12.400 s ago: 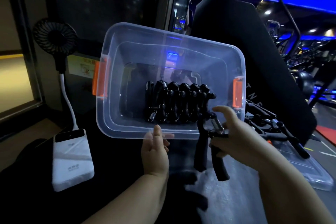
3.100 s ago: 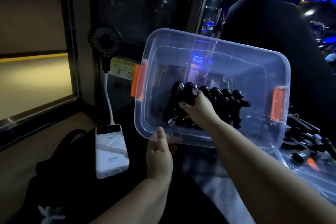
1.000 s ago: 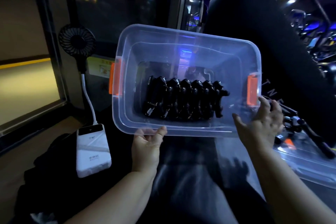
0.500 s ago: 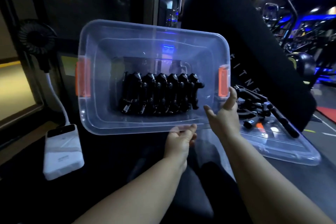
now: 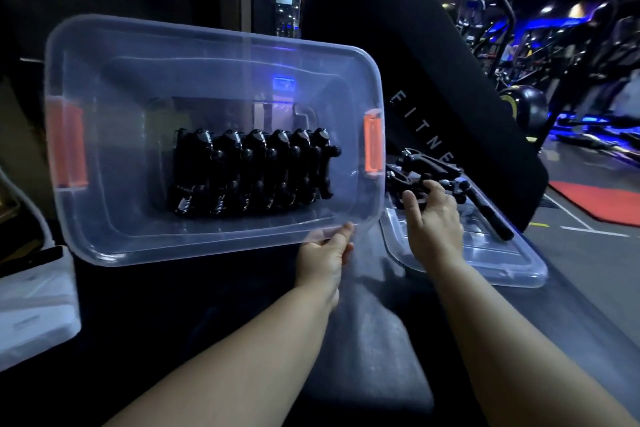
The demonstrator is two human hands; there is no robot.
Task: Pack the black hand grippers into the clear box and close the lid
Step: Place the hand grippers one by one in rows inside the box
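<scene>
As the head camera looks down, the left hand (image 5: 325, 255) has the clear box (image 5: 104, 229) tipped up with its open mouth facing the person. Its grip is a pinch on the near rim, thumb on the inside, fingers behind the plastic. Inside, the packed hand grippers (image 5: 249, 177) stand in a tidy row that runs left to right across the box floor. There is bare floor at either end, between the two orange latches (image 5: 373, 146).

The right hand (image 5: 433, 218) is out past the box's right end, over the loose hand grippers (image 5: 427, 173), which lie in a heap on the far end of the lid (image 5: 502, 263). Its fingertips curl onto the nearest one, but whether that grip has closed I cannot tell. The heap lies just ahead of this hand, and one long handle angles back toward the near right. The right hand is clearly the nearer one; I'd judge the carry goes leftward over the rim to the row's right end.

The lid rests flat on a dark surface (image 5: 363, 329), just right of the box. A white power bank (image 5: 34, 305) sits at far left. Behind stands a black pad lettered "FITNE" (image 5: 433, 55). Beyond that is a blue-lit gym with machines and a red mat (image 5: 602, 204).
</scene>
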